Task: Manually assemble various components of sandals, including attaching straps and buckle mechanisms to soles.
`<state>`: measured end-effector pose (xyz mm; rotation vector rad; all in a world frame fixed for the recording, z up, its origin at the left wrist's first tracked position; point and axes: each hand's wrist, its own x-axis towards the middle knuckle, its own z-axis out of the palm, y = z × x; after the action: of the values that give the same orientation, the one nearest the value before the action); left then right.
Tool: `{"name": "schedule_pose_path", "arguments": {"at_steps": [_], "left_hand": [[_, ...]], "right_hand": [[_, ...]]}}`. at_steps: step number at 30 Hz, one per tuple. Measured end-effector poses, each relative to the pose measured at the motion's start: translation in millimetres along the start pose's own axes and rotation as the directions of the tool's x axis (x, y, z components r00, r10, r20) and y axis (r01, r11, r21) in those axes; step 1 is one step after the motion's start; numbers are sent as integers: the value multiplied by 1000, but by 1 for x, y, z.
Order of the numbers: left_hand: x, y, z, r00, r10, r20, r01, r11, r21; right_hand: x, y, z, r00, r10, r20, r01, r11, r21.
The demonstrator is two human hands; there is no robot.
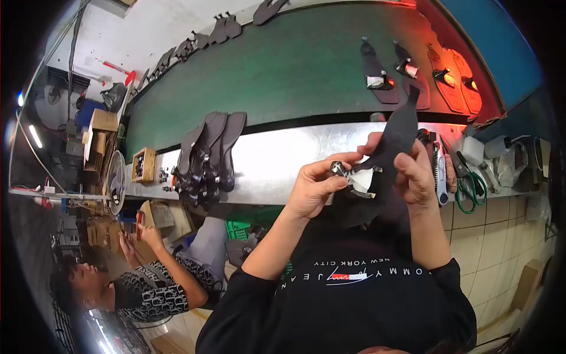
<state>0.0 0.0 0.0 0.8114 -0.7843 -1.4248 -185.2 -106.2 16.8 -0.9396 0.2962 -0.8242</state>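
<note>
In my right hand (417, 177) I hold a dark sandal sole (400, 131) upright, its narrow end up and my fingers wrapped round its edge. My left hand (315, 187) is closed on a glossy black strap piece (339, 169) beside the sole. A white patch (362, 180) shows between the strap piece and the sole; whether they are joined there cannot be made out. Both hands are over the near edge of the metal bench (283, 159). Left of them lies a pile of dark sandal soles (213, 147) with black straps.
Beyond the bench runs a green conveyor belt (277, 65) carrying several sandals (377, 71), some under red light. Green-handled scissors (466, 187) and a utility knife (441, 177) lie at right. A wooden box (143, 164) stands at left. Another person (153, 277) works at lower left.
</note>
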Motion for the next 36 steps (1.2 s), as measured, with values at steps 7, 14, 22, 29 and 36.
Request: {"name": "schedule_pose_path", "arguments": {"at_steps": [7, 14, 22, 29, 36], "left_hand": [[-35, -4, -13, 987, -33, -157, -2, 976, -219], [-50, -15, -25, 981, -36, -192, 7, 988, -154], [-45, -12, -18, 985, 8, -170, -37, 985, -168], [-45, -11, -21, 990, 24, -138, -42, 990, -131], [-43, -11, -19, 989, 52, -135, -67, 992, -108]], "right_hand": [[-30, -7, 32, 1000, -6, 30, 8, 998, -60], [-57, 2, 39, 986, -165, 22, 121, 619, -776], [-63, 9, 34, 986, -131, 100, 158, 575, -803], [-64, 13, 34, 986, -138, 97, 161, 600, -784], [-64, 14, 34, 989, -118, 85, 140, 626, -767]]}}
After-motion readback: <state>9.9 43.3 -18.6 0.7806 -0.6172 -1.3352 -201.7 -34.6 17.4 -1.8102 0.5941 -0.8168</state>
